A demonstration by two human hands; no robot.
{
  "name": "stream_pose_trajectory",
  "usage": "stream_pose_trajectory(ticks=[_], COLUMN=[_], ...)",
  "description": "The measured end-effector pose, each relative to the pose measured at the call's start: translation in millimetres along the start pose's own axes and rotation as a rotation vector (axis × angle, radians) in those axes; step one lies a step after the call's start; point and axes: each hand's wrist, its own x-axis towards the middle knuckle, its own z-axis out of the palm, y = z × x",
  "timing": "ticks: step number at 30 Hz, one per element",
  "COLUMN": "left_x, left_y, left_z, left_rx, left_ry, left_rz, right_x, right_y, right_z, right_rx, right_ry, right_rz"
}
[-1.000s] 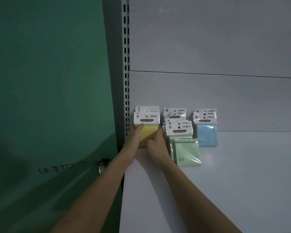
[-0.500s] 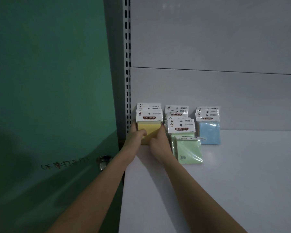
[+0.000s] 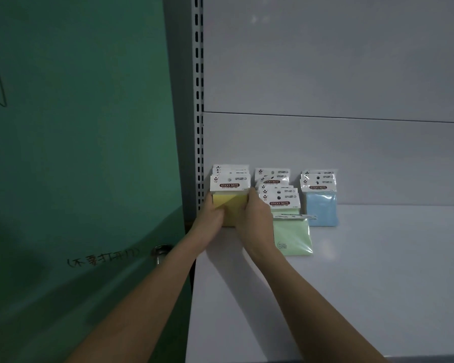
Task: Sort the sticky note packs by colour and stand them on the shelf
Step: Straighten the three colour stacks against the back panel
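Sticky note packs stand in three colour groups at the back of the white shelf (image 3: 351,284), against its grey back panel (image 3: 325,153). Farthest left of everything is a green door (image 3: 76,153) with dark handwriting low on it and a metal handle (image 3: 160,251) near its edge. Next comes the slotted shelf upright (image 3: 199,100).

Just right of the upright stands the yellow group (image 3: 230,203), several packs one behind another, white header cards reading "STICKY NOTE". The left hand (image 3: 210,218) grips the front yellow pack at its left edge, fingers curled round it with the thumb across the face. The right hand (image 3: 256,218) holds the same pack at its right edge, fingers wrapped along the side.

Just beside them is the green group (image 3: 275,189), upright packs staggered front to back. In front of these a single green pack (image 3: 294,237) lies tilted forward on the shelf, its header card bent toward the camera, touching the right wrist.

Farthest right, apart from the green packs, the blue group (image 3: 320,205) stands upright near the back panel.
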Motion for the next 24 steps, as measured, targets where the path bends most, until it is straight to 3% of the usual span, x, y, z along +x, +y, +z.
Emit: stream_pose_trajectory(ticks=[7,11,12,15,18,22,24], left_x=[-1.2,-24.4,-33.0,-54.9,-68.5,-66.1,-58.2], left_y=[-2.1,13.0,18.9,28.0,20.8,8.0,3.6], left_z=[-1.5,5.3,8.5,23.9,44.1,68.7,79.5], left_rx=[0.058,0.064,0.075,0.211,0.29,0.31,0.338], left_ry=[0.028,0.326,0.336,0.062,-0.195,-0.196,-0.164], left_rz=[-0.037,0.159,0.21,0.136,-0.043,-0.004,0.038], right_x=[5.9,7.4,9.2,14.0,14.3,8.7,5.2], right_y=[-5.5,9.2,16.4,41.6,68.3,100.1,109.7], right_z=[-24.4,-57.7,-67.7,-96.6,-123.0,-133.0,-124.2], right_rx=[0.066,0.17,0.176,0.141,0.092,0.161,0.153], right_ry=[0.178,0.258,0.272,0.261,0.062,-0.405,-0.486], right_rz=[-0.166,-0.158,-0.157,-0.079,0.115,0.326,0.284])
